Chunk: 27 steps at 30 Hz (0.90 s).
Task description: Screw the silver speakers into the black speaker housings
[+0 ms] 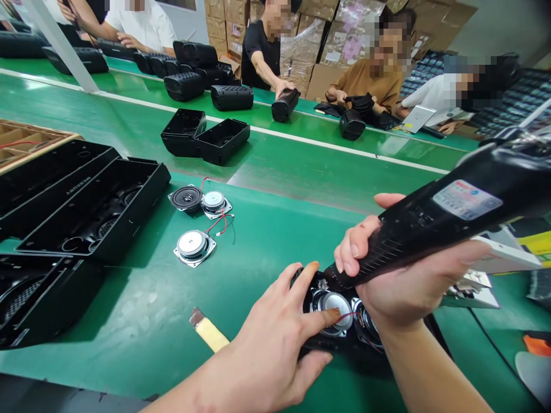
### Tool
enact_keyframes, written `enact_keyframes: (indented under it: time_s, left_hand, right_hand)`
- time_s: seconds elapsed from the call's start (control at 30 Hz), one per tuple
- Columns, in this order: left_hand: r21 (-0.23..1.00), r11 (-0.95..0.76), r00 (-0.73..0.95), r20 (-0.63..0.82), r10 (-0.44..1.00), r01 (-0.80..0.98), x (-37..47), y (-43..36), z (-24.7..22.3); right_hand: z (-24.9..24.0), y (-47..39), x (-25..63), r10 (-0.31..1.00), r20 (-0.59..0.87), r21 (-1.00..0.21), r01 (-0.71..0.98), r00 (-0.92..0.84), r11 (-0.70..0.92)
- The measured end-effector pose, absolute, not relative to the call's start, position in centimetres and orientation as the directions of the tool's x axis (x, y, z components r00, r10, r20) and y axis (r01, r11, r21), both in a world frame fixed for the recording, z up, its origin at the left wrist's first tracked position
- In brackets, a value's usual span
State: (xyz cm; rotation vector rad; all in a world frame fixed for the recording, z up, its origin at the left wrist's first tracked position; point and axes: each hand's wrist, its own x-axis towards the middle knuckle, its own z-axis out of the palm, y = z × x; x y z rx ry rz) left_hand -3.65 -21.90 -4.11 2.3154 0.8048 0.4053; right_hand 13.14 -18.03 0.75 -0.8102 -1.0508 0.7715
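My right hand (pixel 400 281) is wrapped round a black power screwdriver (pixel 443 201) with a white label. The tool's tip points down at the upper left corner of a round silver speaker (pixel 333 310), seated in a black housing (pixel 357 353). A second speaker (pixel 365 321) sits beside it, partly behind my right wrist. My left hand (pixel 284 332) lies over the housing's left end with fingers spread, one fingertip on the first speaker and others at the housing's edge. Red wires cross between the two speakers. The exact screw point is hidden.
Three loose speakers (pixel 193 245) with red wires lie left of centre. Open black housings (pixel 107 212) stand at the left, two more (pixel 224 140) farther back. A yellow-handled scraper (pixel 209 331) is near my left wrist. Several people work across the green table (pixel 258 223).
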Motion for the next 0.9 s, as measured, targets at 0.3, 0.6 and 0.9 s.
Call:
enact_keyframes:
  time_s: [0.3, 0.6, 0.9]
  left_hand:
    - [0.638, -0.628, 0.794, 0.042, 0.606, 0.446, -3.3, -20.9, -3.7]
    - [0.588, -0.688, 0.827, 0.057, 0.56, 0.425, -2.8, -20.0, -4.9]
    - [0.578, -0.593, 0.689, 0.07, 0.721, 0.561, -2.6, -20.2, -10.2]
  right_hand:
    - [-0.1, -18.3, 13.6, 0.897, 0.427, -0.859, -0.262, 0.109, 0.441]
    - [-2.1, -18.5, 14.9, 0.912, 0.408, -0.874, -0.307, -0.04, 0.377]
    - [-3.1, -19.0, 15.1, 0.934, 0.356, -0.86, -0.404, -0.036, 0.313]
